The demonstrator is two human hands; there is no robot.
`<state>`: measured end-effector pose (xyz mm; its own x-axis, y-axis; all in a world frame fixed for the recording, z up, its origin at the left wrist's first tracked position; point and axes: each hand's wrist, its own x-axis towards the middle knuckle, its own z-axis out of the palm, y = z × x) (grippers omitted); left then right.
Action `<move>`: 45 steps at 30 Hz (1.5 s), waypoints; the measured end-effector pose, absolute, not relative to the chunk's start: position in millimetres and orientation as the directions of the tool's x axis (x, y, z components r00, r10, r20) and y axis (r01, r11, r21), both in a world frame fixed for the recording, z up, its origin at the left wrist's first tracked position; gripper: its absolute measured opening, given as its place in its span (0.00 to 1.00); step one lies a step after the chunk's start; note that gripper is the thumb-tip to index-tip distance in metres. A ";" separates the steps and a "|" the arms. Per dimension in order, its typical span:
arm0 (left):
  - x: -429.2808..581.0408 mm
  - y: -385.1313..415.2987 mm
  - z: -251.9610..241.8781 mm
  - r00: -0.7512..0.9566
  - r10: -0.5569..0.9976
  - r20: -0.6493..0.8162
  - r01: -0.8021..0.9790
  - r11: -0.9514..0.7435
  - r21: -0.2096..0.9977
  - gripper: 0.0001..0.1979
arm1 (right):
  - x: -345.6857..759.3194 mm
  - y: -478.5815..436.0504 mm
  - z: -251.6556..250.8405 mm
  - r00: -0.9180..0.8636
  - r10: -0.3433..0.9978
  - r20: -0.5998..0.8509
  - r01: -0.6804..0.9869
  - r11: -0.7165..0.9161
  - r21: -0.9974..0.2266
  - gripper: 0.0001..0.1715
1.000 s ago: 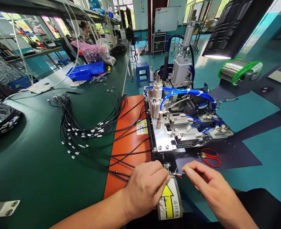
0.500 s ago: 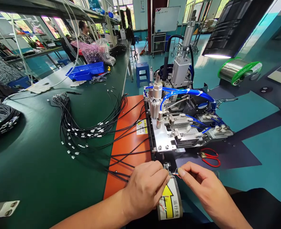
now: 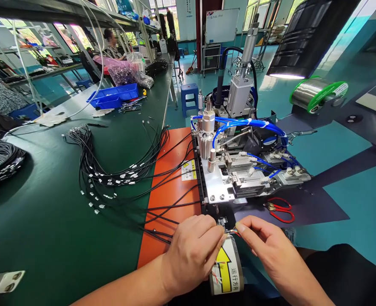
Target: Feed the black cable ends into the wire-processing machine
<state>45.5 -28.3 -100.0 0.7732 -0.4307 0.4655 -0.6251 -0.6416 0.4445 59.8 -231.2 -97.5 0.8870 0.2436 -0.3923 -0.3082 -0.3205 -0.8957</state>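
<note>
Head view: stripped cable [image 3: 227, 231] spanning the small gap between both hands, just above the labelled drum [image 3: 235, 257] and in front of the machine [image 3: 221, 180]. Left hand [image 3: 196, 246] with grip curled tight around the cable, back of the hand uppermost, thumb mostly hidden. More coloured wire ends [image 3: 217, 277] poking out below that fist, in front of the drum's yellow arrow. Right hand [image 3: 266, 243] with grip pinching the coloured wires [image 3: 236, 232] at the cable's end, thumb against forefinger; number of strands inside the pinch impossible to tell. Black cables [image 3: 87, 157] in a bent bundle on the green surface [image 3: 63, 233], white-tipped, with several strands crossing the orange plate [image 3: 171, 148] toward the machine. Red-handled cutters [image 3: 280, 208] on the dark surface beyond the right hand. Blue tubes [image 3: 261, 124] arching over the machine. Farther back, a green-rimmed spool [image 3: 312, 95] beneath a black lamp [image 3: 289, 46], a blue bin [image 3: 128, 91] and, behind a pink bag [image 3: 117, 68], a seated person [image 3: 113, 50].
</note>
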 end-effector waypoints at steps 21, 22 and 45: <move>46.7 -27.6 -101.2 0.773 -0.486 0.407 -0.626 -0.687 0.368 0.13 | 60.6 -226.9 -96.0 0.931 0.292 -0.218 -0.099 -0.375 -0.922 0.22; 47.2 -27.4 -100.0 0.775 -0.484 0.407 -0.624 -0.686 0.374 0.13 | 60.6 -226.7 -97.0 0.933 0.296 -0.206 -0.087 -0.369 -0.925 0.22; 40.2 -11.5 -107.7 0.816 -0.331 0.474 -0.571 -0.591 0.570 0.10 | 59.5 -225.4 -106.1 0.874 0.335 -0.353 -0.321 -0.150 -0.935 0.20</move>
